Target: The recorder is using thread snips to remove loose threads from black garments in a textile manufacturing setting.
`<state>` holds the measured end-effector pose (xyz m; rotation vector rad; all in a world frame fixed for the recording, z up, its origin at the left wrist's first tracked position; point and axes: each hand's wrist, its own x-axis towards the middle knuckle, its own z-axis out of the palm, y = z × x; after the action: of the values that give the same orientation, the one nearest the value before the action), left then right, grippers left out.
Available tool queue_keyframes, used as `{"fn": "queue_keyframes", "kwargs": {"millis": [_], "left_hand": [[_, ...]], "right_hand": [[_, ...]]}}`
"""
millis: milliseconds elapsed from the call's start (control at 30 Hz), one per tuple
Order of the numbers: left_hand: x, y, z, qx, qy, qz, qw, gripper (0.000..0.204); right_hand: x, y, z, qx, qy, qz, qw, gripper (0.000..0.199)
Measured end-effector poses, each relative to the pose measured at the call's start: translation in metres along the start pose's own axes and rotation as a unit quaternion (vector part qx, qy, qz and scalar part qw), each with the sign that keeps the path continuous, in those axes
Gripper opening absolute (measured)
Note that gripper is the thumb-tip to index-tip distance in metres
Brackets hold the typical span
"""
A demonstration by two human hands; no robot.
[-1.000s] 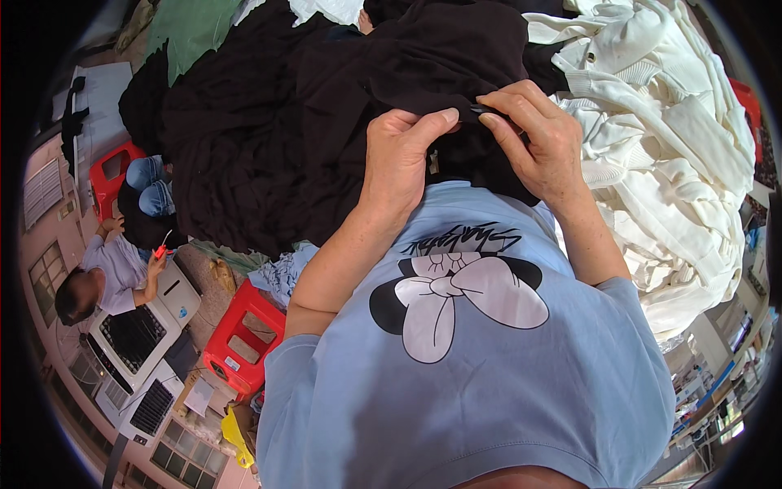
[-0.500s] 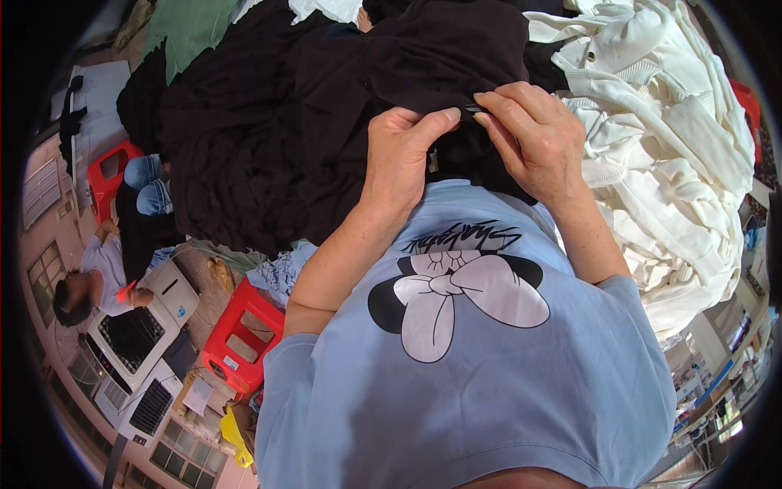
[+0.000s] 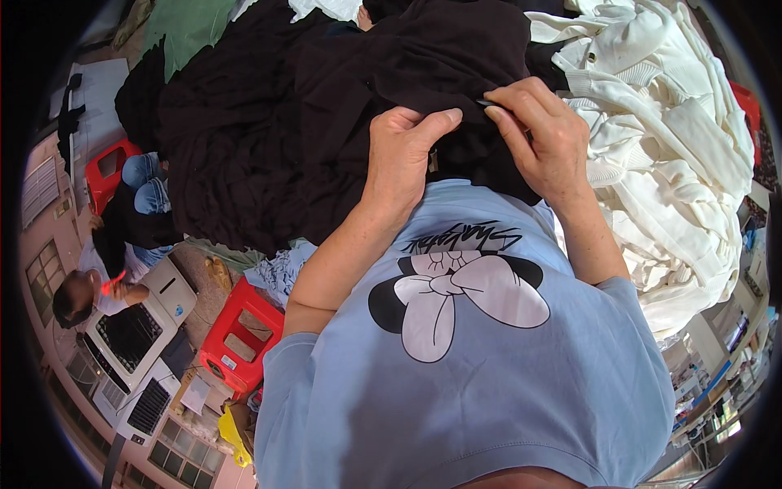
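A large black garment (image 3: 415,57) lies spread in front of me over a heap of dark cloth. My left hand (image 3: 403,151) is closed on its near edge, thumb on top and fingers underneath, out of sight. Just to the right, my right hand (image 3: 542,134) pinches a small, dark, pointed tool (image 3: 484,103) between thumb and index finger. Only the tip of that tool shows, so its exact kind is unclear. A narrow gap separates the tip from my left thumb. Between my hands the black cloth hangs down towards my blue shirt (image 3: 489,359).
White knitted garments (image 3: 652,163) are piled high at the right. On the left, a red plastic stool (image 3: 240,338) stands by a pale boxy machine (image 3: 138,326), and a person (image 3: 85,281) sits beyond, holding something red. Green cloth (image 3: 191,33) lies at the far left.
My right hand has drawn slightly right, away from my left thumb, carrying the pointed tool. My left hand stays in place. The seated person's arm has shifted with dark cloth.
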<state>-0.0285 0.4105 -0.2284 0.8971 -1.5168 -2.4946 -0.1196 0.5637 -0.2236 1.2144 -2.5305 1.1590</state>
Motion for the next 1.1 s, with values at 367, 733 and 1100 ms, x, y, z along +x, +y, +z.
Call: {"fn": "queue_keyframes", "kwargs": {"millis": [367,733,1100], "left_hand": [[0.013,-0.005,-0.012,-0.187,0.006,-0.128,0.974,0.024],[0.0,-0.002,-0.023,-0.177,-0.044,-0.084,0.98,0.014],[-0.003,0.003,-0.02,-0.145,-0.037,-0.085,0.985,0.015]], "right_hand": [[-0.007,0.008,0.003,0.048,-0.082,-0.11,0.989,0.041],[0.001,0.013,0.0,0.05,-0.067,0.057,0.995,0.023],[0.006,-0.006,0.006,0.019,-0.055,-0.071,0.996,0.02]]}}
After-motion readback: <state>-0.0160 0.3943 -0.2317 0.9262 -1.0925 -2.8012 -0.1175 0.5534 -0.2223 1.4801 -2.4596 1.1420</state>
